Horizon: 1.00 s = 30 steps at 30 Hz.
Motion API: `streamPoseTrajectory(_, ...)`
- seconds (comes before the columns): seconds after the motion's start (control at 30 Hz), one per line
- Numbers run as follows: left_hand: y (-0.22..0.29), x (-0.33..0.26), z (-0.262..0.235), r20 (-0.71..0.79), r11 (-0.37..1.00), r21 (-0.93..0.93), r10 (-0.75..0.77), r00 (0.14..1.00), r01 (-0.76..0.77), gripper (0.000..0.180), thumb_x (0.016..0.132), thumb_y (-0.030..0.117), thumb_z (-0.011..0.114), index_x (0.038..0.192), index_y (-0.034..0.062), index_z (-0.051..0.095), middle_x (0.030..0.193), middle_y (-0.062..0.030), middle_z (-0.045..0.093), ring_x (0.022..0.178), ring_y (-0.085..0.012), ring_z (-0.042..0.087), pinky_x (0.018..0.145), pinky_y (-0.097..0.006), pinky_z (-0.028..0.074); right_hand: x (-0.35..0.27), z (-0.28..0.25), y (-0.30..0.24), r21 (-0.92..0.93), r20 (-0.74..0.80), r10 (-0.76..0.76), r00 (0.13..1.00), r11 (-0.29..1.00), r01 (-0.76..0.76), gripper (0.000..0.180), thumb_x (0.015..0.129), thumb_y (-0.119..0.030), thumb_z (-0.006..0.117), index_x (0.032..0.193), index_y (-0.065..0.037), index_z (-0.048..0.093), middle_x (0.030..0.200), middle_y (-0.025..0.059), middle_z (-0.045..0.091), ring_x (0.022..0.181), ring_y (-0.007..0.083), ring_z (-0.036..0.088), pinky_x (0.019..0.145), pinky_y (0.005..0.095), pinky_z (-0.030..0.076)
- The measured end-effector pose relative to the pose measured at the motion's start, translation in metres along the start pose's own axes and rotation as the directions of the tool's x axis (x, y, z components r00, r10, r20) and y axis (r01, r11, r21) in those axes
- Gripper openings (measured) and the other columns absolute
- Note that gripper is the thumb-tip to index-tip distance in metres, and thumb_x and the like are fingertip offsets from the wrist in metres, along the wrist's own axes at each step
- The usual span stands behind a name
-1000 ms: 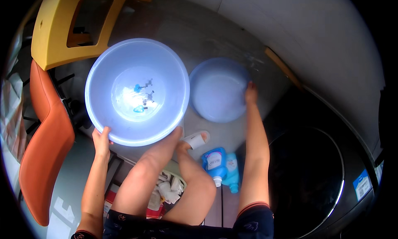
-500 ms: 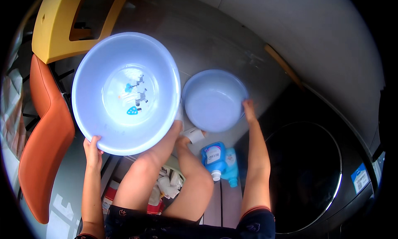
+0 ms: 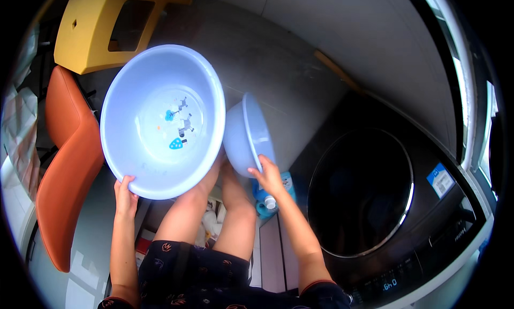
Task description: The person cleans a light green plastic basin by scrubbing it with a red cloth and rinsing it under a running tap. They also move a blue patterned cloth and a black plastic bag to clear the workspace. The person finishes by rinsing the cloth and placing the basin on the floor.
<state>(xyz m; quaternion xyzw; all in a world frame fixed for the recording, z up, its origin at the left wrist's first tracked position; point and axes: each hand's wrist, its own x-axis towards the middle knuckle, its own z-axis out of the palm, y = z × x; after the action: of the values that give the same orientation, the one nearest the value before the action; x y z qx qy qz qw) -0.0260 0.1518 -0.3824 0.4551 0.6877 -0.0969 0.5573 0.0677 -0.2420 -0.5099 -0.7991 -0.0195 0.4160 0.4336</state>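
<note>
Grey floor [image 3: 297,100] beneath — blue basins [image 3: 160,121] [image 3: 240,140], rims in both hands [image 3: 126,199] [image 3: 269,176].

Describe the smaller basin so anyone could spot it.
Find the black washer at right. Left of it, the right hand holds a bluish basin by the rim. It's tipped sideways and smaller than the zebra-print basin in the left hand.

A black washing machine [image 3: 364,194], blue bottles [image 3: 288,183] and basins [image 3: 128,111] suggest a home laundry area.
</note>
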Motion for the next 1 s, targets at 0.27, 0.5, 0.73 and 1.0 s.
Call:
streamPoseTrajectory(0.27,0.008,-0.056,-0.018,-0.002,0.998,-0.036,-0.044,0.999,0.044,0.031,0.08,0.016,0.059,0.108,0.0063,0.052,0.086,-0.0003,0.056,0.066,-0.0067,0.052,0.046,-0.019,0.034,-0.076,-0.038,-0.044,-0.551,-0.01,-0.256,0.967,0.808,0.208,0.034,0.077,-0.006,0.055,0.108,-0.015,0.064,0.103,0.0063,0.069,0.091,0.0224,0.067,0.074,0.0348,0.052)
streamPoseTrajectory(0.5,0.002,-0.086,-0.04,0.048,0.992,-0.083,-0.091,0.995,0.094,0.036,0.078,0.015,0.06,0.113,0.0067,0.051,0.092,-0.0015,0.057,0.068,-0.0072,0.053,0.045,-0.019,0.033,-0.099,-0.081,-0.081,-0.588,-0.131,-0.433,0.892,0.758,0.282,0.033,0.074,-0.006,0.057,0.104,-0.014,0.067,0.096,0.0067,0.07,0.085,0.0238,0.067,0.07,0.0329,0.052)
streamPoseTrajectory(0.73,0.0,-0.11,-0.06,0.001,0.989,-0.125,-0.084,0.996,0.084,0.034,0.078,0.015,0.059,0.11,0.007,0.052,0.089,-0.0012,0.058,0.064,-0.0073,0.053,0.043,-0.018,0.034,-0.115,-0.087,-0.098,-0.498,-0.108,-0.3,0.948,0.841,0.21,0.035,0.073,-0.003,0.058,0.106,-0.013,0.066,0.089,0.0129,0.068,0.084,0.0314,0.065,0.07,0.0381,0.051)
streamPoseTrajectory(1.0,-0.012,-0.139,-0.079,-0.058,0.988,-0.145,-0.063,0.996,0.054,0.034,0.077,0.015,0.059,0.109,0.0062,0.052,0.088,-0.0014,0.057,0.064,-0.0076,0.053,0.044,-0.019,0.033,-0.046,-0.052,-0.041,-0.453,0.073,0.128,0.989,0.888,-0.081,0.032,0.079,-0.006,0.06,0.11,-0.015,0.06,0.092,0.0181,0.066,0.09,0.0385,0.062,0.076,0.0475,0.049)
